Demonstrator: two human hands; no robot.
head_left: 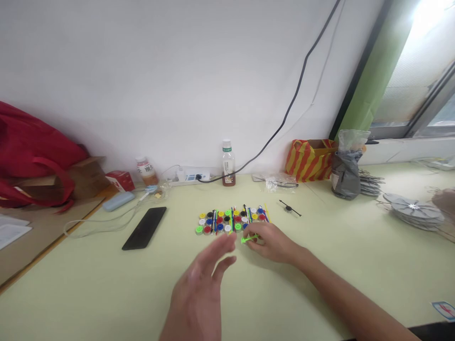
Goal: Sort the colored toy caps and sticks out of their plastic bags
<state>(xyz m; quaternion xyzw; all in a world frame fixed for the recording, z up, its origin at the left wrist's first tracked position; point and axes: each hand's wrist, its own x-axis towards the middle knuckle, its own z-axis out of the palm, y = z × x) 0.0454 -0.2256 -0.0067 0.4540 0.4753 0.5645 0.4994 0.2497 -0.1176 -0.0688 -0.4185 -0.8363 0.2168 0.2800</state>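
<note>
My right hand (270,241) pinches a bright green arrow-shaped spinner pointer (244,240) just in front of the near edge of a group of small round coloured pieces (227,220). These pieces are yellow, black, white, blue, red and green, with thin coloured arrows (213,221) lying in columns among them. To the left, my left hand (208,274) is raised over the table with thumb and fingers apart, holding nothing. A black arrow on a round base (289,209) lies apart, to the right of the group.
A black phone (145,228) lies left, near a blue case (118,201) and a white cable. A bottle (228,163) stands by the wall before a power strip. At right are a striped bag (308,160), a grey bag (344,175) and stacked grey discs (414,213).
</note>
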